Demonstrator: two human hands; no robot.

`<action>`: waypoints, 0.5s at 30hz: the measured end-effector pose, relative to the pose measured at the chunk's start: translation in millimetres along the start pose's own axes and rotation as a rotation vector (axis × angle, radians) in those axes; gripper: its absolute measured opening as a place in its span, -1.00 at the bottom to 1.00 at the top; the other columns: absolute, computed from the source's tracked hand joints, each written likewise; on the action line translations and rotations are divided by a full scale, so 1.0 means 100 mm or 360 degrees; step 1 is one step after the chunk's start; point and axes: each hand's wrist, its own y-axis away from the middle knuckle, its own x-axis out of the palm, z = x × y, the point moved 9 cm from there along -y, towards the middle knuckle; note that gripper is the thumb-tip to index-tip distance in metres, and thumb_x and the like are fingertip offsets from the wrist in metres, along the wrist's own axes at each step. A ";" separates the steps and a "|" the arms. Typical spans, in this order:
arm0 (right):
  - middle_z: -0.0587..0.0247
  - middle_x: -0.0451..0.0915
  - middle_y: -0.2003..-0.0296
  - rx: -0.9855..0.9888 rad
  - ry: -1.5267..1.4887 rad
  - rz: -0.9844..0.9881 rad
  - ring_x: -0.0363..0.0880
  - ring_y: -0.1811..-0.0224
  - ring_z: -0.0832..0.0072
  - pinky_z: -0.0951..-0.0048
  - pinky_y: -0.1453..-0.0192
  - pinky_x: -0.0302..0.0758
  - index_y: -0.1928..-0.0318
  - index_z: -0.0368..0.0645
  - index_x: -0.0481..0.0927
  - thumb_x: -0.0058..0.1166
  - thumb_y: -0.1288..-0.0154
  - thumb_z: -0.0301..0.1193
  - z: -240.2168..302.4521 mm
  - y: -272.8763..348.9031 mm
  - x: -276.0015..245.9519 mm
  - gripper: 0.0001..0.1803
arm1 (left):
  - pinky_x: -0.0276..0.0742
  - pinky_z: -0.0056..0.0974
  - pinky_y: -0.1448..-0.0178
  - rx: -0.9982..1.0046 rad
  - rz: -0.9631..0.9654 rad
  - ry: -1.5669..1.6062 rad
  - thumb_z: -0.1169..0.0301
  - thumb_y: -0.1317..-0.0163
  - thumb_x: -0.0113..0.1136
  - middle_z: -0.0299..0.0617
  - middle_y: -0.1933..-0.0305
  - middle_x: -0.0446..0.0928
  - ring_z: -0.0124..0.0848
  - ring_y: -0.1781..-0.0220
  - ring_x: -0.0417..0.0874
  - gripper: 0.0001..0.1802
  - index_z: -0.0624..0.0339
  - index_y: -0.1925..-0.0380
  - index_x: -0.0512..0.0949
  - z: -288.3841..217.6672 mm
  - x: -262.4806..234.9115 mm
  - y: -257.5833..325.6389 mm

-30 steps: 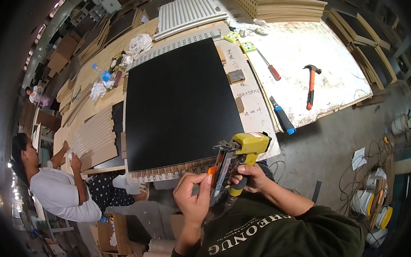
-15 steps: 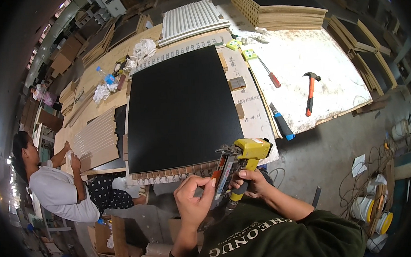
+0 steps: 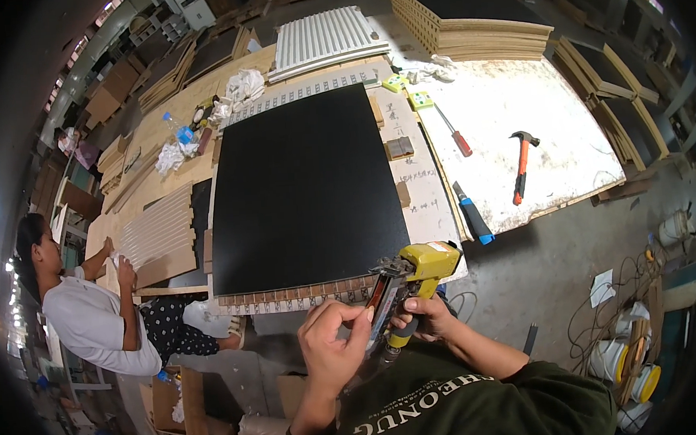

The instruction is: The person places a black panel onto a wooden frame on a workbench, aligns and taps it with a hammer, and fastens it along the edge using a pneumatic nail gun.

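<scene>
A yellow pneumatic nail gun (image 3: 432, 262) is gripped by its dark handle in my right hand (image 3: 429, 314), tilted in front of my body. Closed in a pinch, my left hand (image 3: 332, 344) is at the gun's open magazine. A thin copper-orange strip of nails (image 3: 378, 287) lies along that magazine, its lower end at my left thumb and fingertips. Just beyond both hands, a large black panel (image 3: 307, 192) lies flat on the worktable, over a slatted wooden edge (image 3: 297, 294).
Right of the panel are a hammer (image 3: 525, 167), a screwdriver (image 3: 456, 135) and a blue-handled knife (image 3: 473, 212). A co-worker (image 3: 99, 316) handles a ribbed panel (image 3: 158, 237) at left. Stacked boards (image 3: 472, 38) stand at the back; hoses and buckets (image 3: 609, 359) are at right.
My left hand has moved slightly up along the magazine, and less of the orange strip sticks out. The gun has shifted slightly down. The whole view has also shifted a little.
</scene>
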 end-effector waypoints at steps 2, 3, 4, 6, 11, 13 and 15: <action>0.31 0.41 0.59 -0.0009 -0.0004 -0.0015 0.42 0.50 0.49 0.42 0.27 0.40 0.37 -0.18 0.43 0.08 -0.10 -0.37 0.00 0.00 -0.01 -0.83 | 0.38 -0.36 0.44 0.0065 -0.0018 -0.0026 0.58 0.09 0.29 -0.17 0.60 0.50 -0.30 0.54 0.53 -0.89 0.29 0.56 0.52 0.00 0.00 0.01; 0.32 0.40 0.59 -0.0019 -0.0016 -0.0041 0.42 0.49 0.49 0.41 0.26 0.41 0.37 -0.18 0.43 0.08 -0.10 -0.37 0.01 0.00 -0.02 -0.83 | 0.38 -0.36 0.44 0.0076 -0.0033 0.0007 0.57 0.08 0.29 -0.16 0.57 0.51 -0.31 0.53 0.54 -0.90 0.28 0.54 0.54 0.02 0.00 0.01; 0.33 0.40 0.58 -0.0028 -0.0028 -0.0069 0.42 0.49 0.49 0.40 0.25 0.41 0.38 -0.18 0.43 0.08 -0.10 -0.36 0.01 0.00 -0.03 -0.83 | 0.38 -0.36 0.44 0.0085 -0.0048 0.0041 0.56 0.07 0.30 -0.16 0.55 0.52 -0.31 0.52 0.54 -0.89 0.28 0.51 0.55 0.03 0.00 0.02; 0.33 0.39 0.58 -0.0022 -0.0022 -0.0079 0.42 0.48 0.49 0.40 0.24 0.41 0.38 -0.17 0.43 0.09 -0.10 -0.36 0.02 0.00 -0.03 -0.83 | 0.39 -0.36 0.43 -0.0012 -0.0068 0.0106 0.55 0.06 0.29 -0.15 0.53 0.53 -0.33 0.52 0.55 -0.90 0.29 0.49 0.56 0.06 -0.03 0.04; 0.35 0.38 0.58 -0.0003 0.0034 -0.0115 0.42 0.46 0.49 0.37 0.20 0.41 0.35 -0.18 0.43 0.09 -0.10 -0.33 0.04 0.00 -0.02 -0.80 | 0.40 -0.36 0.42 0.0000 0.0093 0.0037 0.55 -0.01 0.26 -0.11 0.52 0.51 -0.36 0.53 0.53 -0.91 0.31 0.49 0.53 0.06 -0.07 -0.03; 0.35 0.38 0.58 0.0006 0.0017 -0.0113 0.41 0.46 0.49 0.37 0.20 0.40 0.34 -0.18 0.43 0.08 -0.10 -0.34 0.00 -0.01 -0.05 -0.80 | 0.38 -0.36 0.43 -0.0003 0.0040 0.0085 0.54 -0.01 0.24 -0.12 0.56 0.47 -0.34 0.55 0.50 -0.91 0.31 0.52 0.51 0.09 -0.04 -0.01; 0.35 0.38 0.57 0.0005 -0.0004 -0.0114 0.41 0.46 0.49 0.38 0.20 0.40 0.33 -0.19 0.43 0.07 -0.10 -0.34 -0.02 -0.01 -0.07 -0.80 | 0.36 -0.37 0.44 0.0016 -0.0099 0.0141 0.57 -0.02 0.22 -0.13 0.56 0.44 -0.33 0.56 0.47 -0.91 0.31 0.55 0.49 0.15 -0.06 0.09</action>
